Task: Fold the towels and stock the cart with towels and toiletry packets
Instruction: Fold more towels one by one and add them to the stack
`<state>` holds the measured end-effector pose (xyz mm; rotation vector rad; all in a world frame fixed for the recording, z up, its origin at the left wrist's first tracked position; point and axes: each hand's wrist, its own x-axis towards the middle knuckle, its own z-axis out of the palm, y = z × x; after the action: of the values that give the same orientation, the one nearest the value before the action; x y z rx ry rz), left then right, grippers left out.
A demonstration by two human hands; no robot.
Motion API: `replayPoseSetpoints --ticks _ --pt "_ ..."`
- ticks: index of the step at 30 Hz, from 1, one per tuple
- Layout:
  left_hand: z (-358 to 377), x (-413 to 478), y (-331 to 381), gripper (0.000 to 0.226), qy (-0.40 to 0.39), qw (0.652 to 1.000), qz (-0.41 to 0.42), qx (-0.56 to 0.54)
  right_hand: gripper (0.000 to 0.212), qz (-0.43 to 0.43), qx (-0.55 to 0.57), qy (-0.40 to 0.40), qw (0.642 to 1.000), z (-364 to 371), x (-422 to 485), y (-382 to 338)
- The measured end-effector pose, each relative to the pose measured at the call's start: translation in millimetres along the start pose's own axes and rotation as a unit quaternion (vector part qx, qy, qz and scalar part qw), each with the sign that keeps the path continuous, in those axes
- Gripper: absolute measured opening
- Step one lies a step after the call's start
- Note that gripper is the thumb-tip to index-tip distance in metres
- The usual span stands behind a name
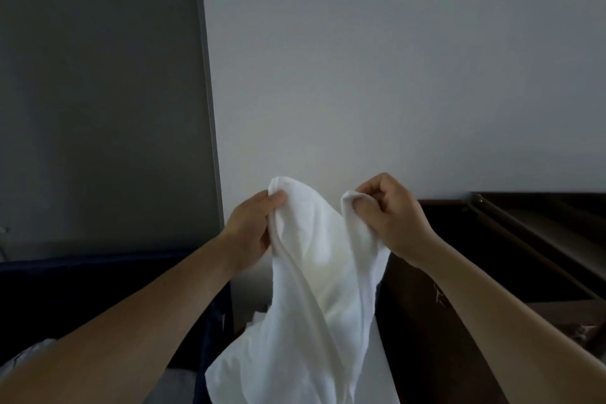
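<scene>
A: Okay, hands first. What is each one doing?

B: Left hand [252, 226] pinches one top corner of the white towel [314, 272], thumb on the front; its other fingers are hidden behind the cloth. Right hand [390, 216] has its fingers [377, 193] curled tight round the other top corner.

A: And the towel itself, where is it?

B: In the air, held up in front of the pale wall [393, 59]. It hangs from the two gripped corners in loose folds and sags between them. Its lower part runs out of the bottom of the view, so I can't tell what it rests on, if anything.

A: Hands touching?

B: No. They are near each other, with the dip of cloth between. Both forearms are bare.

A: Surroundings, quick.

B: A dark grey panel [98, 92] fills the left side. Dark wooden furniture [426, 321] stands to the right, behind the right forearm, with a rail [524, 239] along its top. A dark blue edge [82, 266] sits low on the left, under the left forearm, and there is something pale in the bottom left corner — can't tell what.
</scene>
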<state>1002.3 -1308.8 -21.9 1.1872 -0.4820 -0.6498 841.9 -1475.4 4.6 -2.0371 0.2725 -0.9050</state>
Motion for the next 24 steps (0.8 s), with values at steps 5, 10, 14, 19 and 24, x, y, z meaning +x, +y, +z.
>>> replayPoseSetpoints --ticks 5,10,14,19,24 --pt "32 -13 12 0.03 -0.082 0.993 0.061 0.064 0.013 -0.014 0.027 -0.007 1.0 8 21 -23" --pt "40 -25 -2 0.03 -0.077 0.992 0.074 0.074 0.013 0.023 0.051 -0.029 0.998 27 22 -14" --pt "31 -27 -7 0.033 -0.097 0.992 0.052 0.064 0.029 -0.005 -0.007 -0.102 0.995 26 23 -11" --pt "31 -27 -6 0.037 -0.09 0.995 0.038 -0.004 0.022 -0.063 -0.028 -0.031 0.997 35 17 -16" --pt "31 -20 6 0.035 -0.055 0.998 0.004 -0.033 0.019 -0.047 -0.022 0.034 0.998 37 17 -21"
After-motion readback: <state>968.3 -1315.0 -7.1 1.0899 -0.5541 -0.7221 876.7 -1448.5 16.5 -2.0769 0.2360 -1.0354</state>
